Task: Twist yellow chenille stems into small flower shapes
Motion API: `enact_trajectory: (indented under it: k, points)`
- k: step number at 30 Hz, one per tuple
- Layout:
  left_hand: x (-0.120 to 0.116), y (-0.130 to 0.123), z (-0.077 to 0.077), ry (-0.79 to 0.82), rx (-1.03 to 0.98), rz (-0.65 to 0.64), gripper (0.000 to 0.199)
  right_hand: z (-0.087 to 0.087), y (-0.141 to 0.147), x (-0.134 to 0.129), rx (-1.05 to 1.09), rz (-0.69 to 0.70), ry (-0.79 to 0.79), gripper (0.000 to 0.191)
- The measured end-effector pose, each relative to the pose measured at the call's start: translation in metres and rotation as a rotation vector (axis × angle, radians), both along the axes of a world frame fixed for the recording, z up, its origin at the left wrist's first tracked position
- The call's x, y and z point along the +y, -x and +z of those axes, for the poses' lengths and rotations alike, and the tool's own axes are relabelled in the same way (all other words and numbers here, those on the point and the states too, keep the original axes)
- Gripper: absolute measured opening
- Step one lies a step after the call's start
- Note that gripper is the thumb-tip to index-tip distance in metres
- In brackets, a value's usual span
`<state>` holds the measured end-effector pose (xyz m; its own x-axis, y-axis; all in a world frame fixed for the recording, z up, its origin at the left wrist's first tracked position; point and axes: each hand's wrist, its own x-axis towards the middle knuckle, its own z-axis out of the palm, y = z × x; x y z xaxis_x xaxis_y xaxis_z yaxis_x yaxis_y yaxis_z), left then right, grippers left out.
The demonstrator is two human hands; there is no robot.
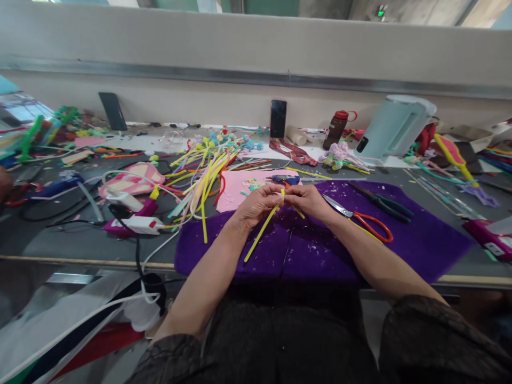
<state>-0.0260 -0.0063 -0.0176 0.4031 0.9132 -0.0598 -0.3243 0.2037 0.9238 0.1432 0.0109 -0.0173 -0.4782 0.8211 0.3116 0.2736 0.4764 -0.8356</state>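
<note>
Both of my hands meet over the purple cloth [240,256], closed around a yellow pipe cleaner [261,234]. My left hand [260,205] pinches it, with one long end slanting down to the left. The fingers of my right hand [306,200] grip it near a small bend at the top, and a shorter yellow end sticks out below. Just behind my hands, a blue glue gun [288,180] rests on a pink sheet [232,194] strewn with small coloured bits. To the right lie red-handled scissors [372,226] and dark green-handled pliers [390,205].
A heap of coloured pipe cleaners [208,176] spreads behind left. Power strips [136,221] with cables sit at left. Along the back stand a phone [278,118], a brown bottle [335,129] and a pale blue kettle [394,128]. Part of another person's hand [5,184] shows at the left edge.
</note>
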Motion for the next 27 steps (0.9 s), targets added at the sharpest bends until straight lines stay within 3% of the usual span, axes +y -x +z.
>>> enact_trajectory:
  k: [4,9,17,27]
  points:
    - [0.0017,-0.0008,-0.0008,0.021,0.014,0.047,0.029,0.0004,-0.0015,0.0011,-0.035,0.035,0.002,0.024]
    - [0.0041,-0.003,-0.003,0.01,-0.007,0.124,0.028,-0.0039,0.0,0.0016,-0.116,-0.021,-0.122,0.019]
    - [0.0007,-0.0064,-0.0027,-0.195,0.269,0.225,0.024,-0.0072,0.0012,0.0018,-0.2,-0.031,-0.148,0.02]
    - [0.0027,-0.0055,-0.0083,-0.357,0.487,0.337,0.027,-0.004,0.0029,-0.0003,-0.151,-0.078,-0.097,0.019]
